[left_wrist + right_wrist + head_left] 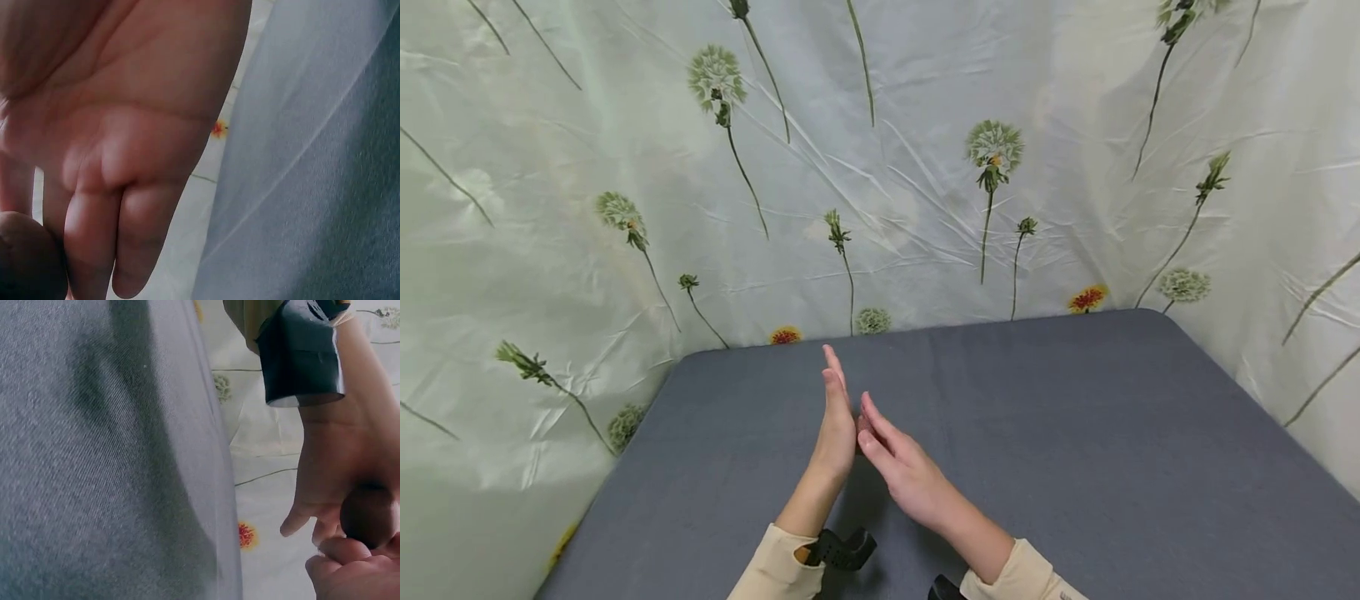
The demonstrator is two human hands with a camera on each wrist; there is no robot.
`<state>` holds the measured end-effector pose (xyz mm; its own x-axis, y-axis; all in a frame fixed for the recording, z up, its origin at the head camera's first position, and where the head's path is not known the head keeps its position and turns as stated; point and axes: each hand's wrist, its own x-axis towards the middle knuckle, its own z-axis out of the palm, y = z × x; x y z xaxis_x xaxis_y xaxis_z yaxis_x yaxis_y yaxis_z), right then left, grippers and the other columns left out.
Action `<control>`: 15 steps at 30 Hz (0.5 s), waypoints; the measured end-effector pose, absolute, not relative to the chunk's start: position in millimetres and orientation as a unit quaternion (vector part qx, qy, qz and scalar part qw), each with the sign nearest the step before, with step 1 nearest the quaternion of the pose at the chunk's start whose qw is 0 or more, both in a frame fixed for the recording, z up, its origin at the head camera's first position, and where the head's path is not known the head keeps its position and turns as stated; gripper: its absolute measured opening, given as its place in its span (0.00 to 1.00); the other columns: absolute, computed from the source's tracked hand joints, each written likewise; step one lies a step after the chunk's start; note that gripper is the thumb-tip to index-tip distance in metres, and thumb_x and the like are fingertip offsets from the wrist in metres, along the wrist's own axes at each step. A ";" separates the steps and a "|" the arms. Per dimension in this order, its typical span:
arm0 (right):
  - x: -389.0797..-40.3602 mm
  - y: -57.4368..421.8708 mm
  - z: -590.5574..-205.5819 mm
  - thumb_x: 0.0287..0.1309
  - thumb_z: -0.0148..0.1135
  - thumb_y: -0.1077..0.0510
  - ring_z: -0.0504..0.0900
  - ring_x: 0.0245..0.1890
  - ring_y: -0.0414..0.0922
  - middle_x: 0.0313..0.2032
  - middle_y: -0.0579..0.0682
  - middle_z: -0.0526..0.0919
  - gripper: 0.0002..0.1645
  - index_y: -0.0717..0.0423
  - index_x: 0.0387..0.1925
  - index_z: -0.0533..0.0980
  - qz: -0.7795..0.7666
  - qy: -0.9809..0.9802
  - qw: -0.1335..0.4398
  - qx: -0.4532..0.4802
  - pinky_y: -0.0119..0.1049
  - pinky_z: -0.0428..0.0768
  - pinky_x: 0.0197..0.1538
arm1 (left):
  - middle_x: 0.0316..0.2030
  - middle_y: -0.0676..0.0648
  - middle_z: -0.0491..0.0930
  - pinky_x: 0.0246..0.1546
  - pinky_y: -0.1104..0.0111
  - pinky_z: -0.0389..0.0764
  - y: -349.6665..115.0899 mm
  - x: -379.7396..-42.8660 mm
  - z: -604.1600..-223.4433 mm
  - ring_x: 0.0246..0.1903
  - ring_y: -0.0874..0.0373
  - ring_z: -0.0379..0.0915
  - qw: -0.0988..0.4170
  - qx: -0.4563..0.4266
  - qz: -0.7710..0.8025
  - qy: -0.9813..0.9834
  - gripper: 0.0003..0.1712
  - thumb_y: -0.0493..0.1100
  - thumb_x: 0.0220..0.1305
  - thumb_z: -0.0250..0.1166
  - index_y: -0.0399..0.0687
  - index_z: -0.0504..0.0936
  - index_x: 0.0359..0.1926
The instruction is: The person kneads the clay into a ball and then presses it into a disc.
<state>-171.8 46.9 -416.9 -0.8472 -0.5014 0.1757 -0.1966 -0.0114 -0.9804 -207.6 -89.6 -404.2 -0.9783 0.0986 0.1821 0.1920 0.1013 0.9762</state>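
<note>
My left hand (833,433) stands upright with its fingers straight, its palm turned toward the right hand. Opposite it, my right hand (913,479) holds a small, dark brown ball (864,427) between thumb and fingers, against the left palm. In the right wrist view the rounded brown ball (370,515) shows between the right fingertips (340,553) and the left palm (340,450). From the left wrist, the left palm (125,119) fills much of the view, with a dark rounded shape at the lower left. What the ball is made of cannot be told.
Both hands are above a table with a grey cloth (1075,433). A pale curtain with a dandelion print (910,183) hangs behind and beside it. A black wrist strap (846,550) sits on the left wrist, below cream sleeves (1022,575).
</note>
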 end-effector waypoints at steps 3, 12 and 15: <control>-172.1 48.4 -418.6 0.86 0.51 0.53 0.62 0.82 0.56 0.84 0.61 0.57 0.38 0.63 0.85 0.53 -0.675 0.687 0.098 -0.249 0.33 0.72 0.75 | 0.88 0.48 0.23 0.79 0.30 0.26 -90.8 -208.1 -404.5 0.86 0.43 0.16 0.023 -0.091 -0.667 -0.739 0.48 0.80 0.75 0.15 0.66 0.21 0.86; -174.2 58.9 -415.3 0.79 0.63 0.52 0.89 0.50 0.37 0.55 0.59 0.89 0.22 0.59 0.66 0.78 -0.678 0.703 0.037 -0.209 0.33 0.83 0.59 | 0.87 0.39 0.41 0.80 0.30 0.40 -99.3 -201.4 -390.1 0.87 0.38 0.34 -0.020 -0.103 -0.680 -0.726 0.49 0.80 0.75 0.15 0.66 0.29 0.88; -175.4 63.8 -414.9 0.80 0.62 0.52 0.90 0.48 0.38 0.53 0.61 0.89 0.22 0.59 0.65 0.78 -0.687 0.696 0.046 -0.205 0.35 0.85 0.57 | 0.85 0.37 0.49 0.82 0.34 0.46 -104.4 -201.8 -386.5 0.86 0.38 0.42 -0.016 -0.107 -0.689 -0.717 0.49 0.79 0.76 0.16 0.63 0.34 0.89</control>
